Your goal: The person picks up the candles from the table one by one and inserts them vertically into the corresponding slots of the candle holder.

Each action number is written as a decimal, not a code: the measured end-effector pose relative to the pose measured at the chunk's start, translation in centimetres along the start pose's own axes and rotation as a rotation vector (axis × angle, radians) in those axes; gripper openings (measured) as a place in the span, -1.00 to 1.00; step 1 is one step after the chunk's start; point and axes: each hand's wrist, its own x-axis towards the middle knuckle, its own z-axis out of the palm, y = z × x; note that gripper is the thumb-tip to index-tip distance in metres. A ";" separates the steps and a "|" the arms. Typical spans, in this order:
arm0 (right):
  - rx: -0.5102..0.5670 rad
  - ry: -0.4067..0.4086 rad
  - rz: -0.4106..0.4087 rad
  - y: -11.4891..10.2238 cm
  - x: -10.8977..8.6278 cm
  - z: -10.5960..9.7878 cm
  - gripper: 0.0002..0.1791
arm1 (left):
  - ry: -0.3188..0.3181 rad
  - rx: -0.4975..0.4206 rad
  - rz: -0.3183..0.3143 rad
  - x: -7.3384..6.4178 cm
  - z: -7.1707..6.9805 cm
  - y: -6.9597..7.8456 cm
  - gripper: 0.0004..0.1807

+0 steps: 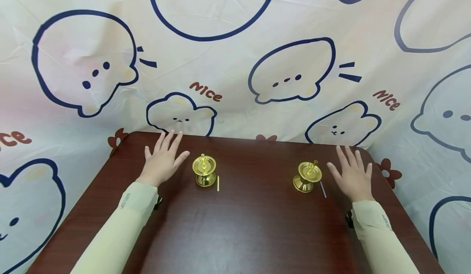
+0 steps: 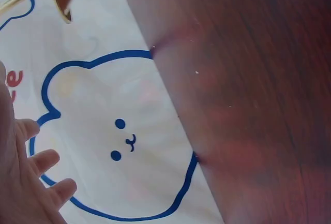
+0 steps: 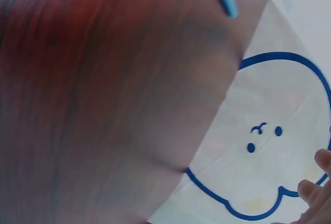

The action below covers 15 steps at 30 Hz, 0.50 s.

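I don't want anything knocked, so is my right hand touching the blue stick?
Apart: the head view shows tabletop between your right hand and the blue stick.

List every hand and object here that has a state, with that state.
Left hand: empty, fingers spread.
Right hand: empty, fingers extended.
Left brass stand: upright on its base, not held.
Right brass stand: standing on its base, not held.
Yellow stick: lying beside the left brass stand.
Blue stick: lying beside the right brass stand.
Cloth: creased.
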 end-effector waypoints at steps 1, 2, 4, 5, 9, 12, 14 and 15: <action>0.007 0.007 -0.004 -0.3 -0.1 -0.2 -0.15 | 0.005 0.001 0.006 -0.1 -0.1 0.1 -0.11; 0.015 0.015 -0.009 -0.6 -0.2 -0.4 -0.16 | 0.009 0.001 0.011 -0.2 -0.2 0.2 -0.12; 0.028 0.030 -0.020 -1.1 -0.3 -0.7 -0.17 | 0.017 0.004 0.021 -0.4 -0.3 0.4 -0.13; 0.034 0.038 -0.027 -1.4 -0.4 -0.9 -0.17 | 0.022 0.004 0.027 -0.5 -0.4 0.5 -0.14; 0.049 0.080 -0.053 -2.3 -0.7 -1.2 -0.14 | 0.050 0.013 0.060 -0.9 -0.6 1.0 -0.17; 0.061 0.121 -0.077 -3.0 -1.0 -1.6 -0.12 | 0.069 0.023 0.094 -1.1 -0.6 1.4 -0.19; 0.078 0.158 -0.098 -3.4 -1.1 -1.8 -0.14 | 0.082 0.031 0.115 -1.3 -0.5 1.6 -0.20; 0.092 0.179 -0.110 -3.7 -1.2 -1.9 -0.16 | 0.089 0.035 0.124 -1.4 -0.4 1.7 -0.20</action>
